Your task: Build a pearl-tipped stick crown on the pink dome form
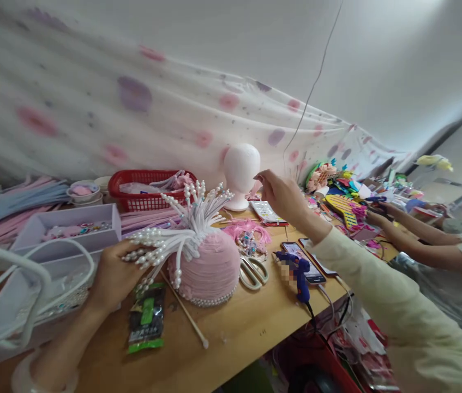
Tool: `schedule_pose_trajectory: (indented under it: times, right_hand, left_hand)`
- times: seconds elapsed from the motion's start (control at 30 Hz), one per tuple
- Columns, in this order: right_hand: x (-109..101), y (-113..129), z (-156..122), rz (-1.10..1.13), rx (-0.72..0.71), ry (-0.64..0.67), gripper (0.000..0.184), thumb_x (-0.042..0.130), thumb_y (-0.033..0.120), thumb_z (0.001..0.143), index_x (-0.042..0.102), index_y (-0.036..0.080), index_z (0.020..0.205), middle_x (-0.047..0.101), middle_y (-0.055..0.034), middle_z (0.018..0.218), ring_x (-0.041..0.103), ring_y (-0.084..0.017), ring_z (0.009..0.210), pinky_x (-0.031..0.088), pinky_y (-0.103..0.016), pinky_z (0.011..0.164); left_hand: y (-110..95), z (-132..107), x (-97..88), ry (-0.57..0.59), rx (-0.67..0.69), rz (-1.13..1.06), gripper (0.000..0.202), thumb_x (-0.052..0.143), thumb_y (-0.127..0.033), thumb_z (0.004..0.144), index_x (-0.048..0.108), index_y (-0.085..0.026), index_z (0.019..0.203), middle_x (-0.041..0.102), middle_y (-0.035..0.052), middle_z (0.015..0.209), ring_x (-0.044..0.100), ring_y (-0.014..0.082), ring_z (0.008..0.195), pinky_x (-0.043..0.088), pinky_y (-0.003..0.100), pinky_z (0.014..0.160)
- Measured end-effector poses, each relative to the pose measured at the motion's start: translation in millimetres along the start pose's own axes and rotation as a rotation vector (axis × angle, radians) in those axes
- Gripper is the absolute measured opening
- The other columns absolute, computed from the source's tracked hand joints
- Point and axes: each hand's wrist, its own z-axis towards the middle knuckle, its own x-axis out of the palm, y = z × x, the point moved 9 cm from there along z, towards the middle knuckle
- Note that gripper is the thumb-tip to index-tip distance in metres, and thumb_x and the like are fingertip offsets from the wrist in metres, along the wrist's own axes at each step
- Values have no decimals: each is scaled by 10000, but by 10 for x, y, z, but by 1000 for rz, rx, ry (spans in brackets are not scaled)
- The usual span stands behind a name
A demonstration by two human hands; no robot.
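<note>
My left hand (113,275) is closed round the white pearl-tipped stems (181,221) that fan out from the top of a pink dome-shaped headpiece (209,267), which rests on the wooden table (231,333). My right hand (280,195) is raised above the table to the right of the headpiece, with fingertips pinched together near a white foam mannequin head (240,174). What the pinch holds, if anything, is too small to make out. A cream sleeve covers my right arm.
Scissors (253,271), a blue glue gun (300,275), two phones (304,262), a thin wooden stick (185,314) and a green-black packet (147,316) lie around the headpiece. A red basket (144,191) and lilac trays (67,229) stand behind. Another person's arms (414,240) work at the right.
</note>
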Motion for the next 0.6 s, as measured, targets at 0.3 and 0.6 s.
schedule_pose_trajectory:
  times: [0.3, 0.6]
  right_hand:
    - [234, 1883, -648, 126, -732, -9, 803, 645, 418, 880, 241, 195, 1536, 352, -171, 1576, 243, -364, 1471, 162, -586, 1203]
    - [498, 2113, -175, 284, -627, 312, 816, 556, 213, 899, 113, 137, 1579, 411, -215, 1528, 300, -338, 1464, 210, -632, 1169]
  left_hand:
    - [-100, 2, 80, 39, 89, -132, 138, 698, -350, 531, 713, -239, 612, 779, 39, 736, 716, 239, 719, 574, 334, 703]
    - [-148, -16, 108, 52, 224, -110, 195, 678, -317, 709, 793, -215, 829, 809, 30, 885, 740, 231, 826, 580, 331, 788]
